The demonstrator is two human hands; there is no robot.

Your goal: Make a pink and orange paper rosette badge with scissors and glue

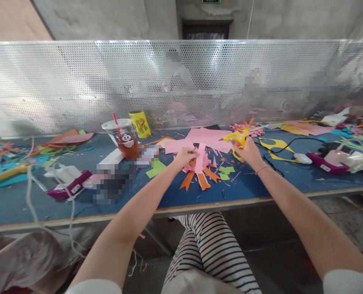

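My right hand [248,152] is wrapped round a yellow hot glue gun [237,137], its nozzle pointing left above pink paper sheets [212,134]. My left hand [186,157] pinches the edge of a pink paper strip [200,159], fingers closed together. Under the strip lies a pink paper rosette [190,166] with orange paper tails [203,182] fanning toward me. Part of the rosette is hidden by the strip and my fingers. Yellow scissor handles [237,155] show just below the glue gun, partly covered.
A plastic cup [126,141] with a red straw stands left, beside a yellow packet [140,124]. Purple power strips [69,184] with cables lie on both sides. Green paper scraps [155,168] and a yellow cut-out sheet [275,148] are scattered about. A perforated metal screen [108,81] closes the back.
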